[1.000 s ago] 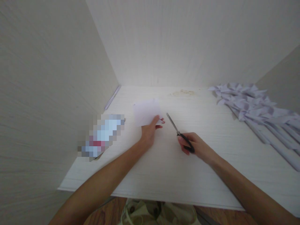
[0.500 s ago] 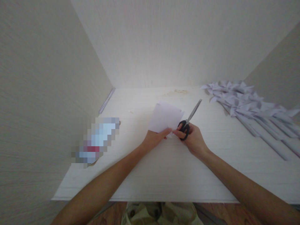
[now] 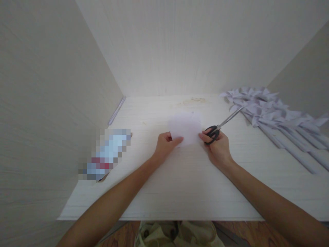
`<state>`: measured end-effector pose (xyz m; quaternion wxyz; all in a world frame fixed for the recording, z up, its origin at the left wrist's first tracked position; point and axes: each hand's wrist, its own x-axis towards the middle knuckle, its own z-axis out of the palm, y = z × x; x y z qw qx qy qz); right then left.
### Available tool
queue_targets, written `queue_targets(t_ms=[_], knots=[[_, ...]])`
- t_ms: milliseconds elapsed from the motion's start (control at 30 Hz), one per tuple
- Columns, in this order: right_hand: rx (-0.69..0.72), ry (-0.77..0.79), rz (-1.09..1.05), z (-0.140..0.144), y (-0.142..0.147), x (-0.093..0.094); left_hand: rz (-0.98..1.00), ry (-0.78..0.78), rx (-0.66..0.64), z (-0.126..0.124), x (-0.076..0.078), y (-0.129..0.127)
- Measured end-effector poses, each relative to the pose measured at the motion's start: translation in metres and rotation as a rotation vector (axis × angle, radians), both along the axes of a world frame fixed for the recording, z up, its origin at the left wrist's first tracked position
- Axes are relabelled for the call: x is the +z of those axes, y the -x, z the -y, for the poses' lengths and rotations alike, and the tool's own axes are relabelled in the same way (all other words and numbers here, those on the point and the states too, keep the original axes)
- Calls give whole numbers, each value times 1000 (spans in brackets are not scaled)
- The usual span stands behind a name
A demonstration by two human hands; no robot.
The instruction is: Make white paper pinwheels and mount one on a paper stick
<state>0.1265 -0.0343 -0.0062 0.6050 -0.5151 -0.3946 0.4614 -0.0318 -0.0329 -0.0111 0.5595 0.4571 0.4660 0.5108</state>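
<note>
1. Right, both hands meet at mid-bench over a small white sheet of paper (image 3: 185, 127), which lies on or just above the pale wood-grain bench (image 3: 180, 185); its outline is blurred, so I cannot tell whether it touches the surface.
2. The left hand (image 3: 164, 145) pinches the paper's near left corner, thumb on top, fingers curled under.
3. The right hand (image 3: 218, 147) is closed around the black loops of a pair of black-handled scissors with silver blades (image 3: 221, 126), and its fingertips touch the paper's near right edge.
4. The scissor blades lie together and point up and to the right, away from the paper, towards the far right corner.
5. Out there sits a heap of white folded paper pinwheels on long rolled paper sticks (image 3: 269, 116), heads clustered by the back wall, sticks fanning towards the near right edge. The blade tips reach just beside the nearest pinwheel heads.
6. Over on the left, a blurred-out bluish object with a red patch (image 3: 106, 154) rests near the left wall, well apart from the hands.
7. A thin pale strip (image 3: 117, 110) lies along the foot of the left wall, further back.
8. Below the bench's near edge, some olive-and-cream fabric (image 3: 177, 235) shows over a wooden floor.
</note>
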Motion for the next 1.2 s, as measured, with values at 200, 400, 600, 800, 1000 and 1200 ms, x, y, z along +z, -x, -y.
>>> queue_targets(t_ms=[200,400,600,800,1000,1200], knots=[[5,12,-144,-4,-1,5,-142,-45,1,7,2,-4],[112,18,-22,4,6,3,-67,28,224,2,3,-8],[256,-6,89,11,13,-3,-92,-12,154,3,5,-9],[277,17,13,9,10,-4,-160,34,171,5,7,-11],[430,31,82,12,12,2,-115,-6,168,4,6,-11],[389,43,81,12,12,1,-150,-1,174,5,11,-12]])
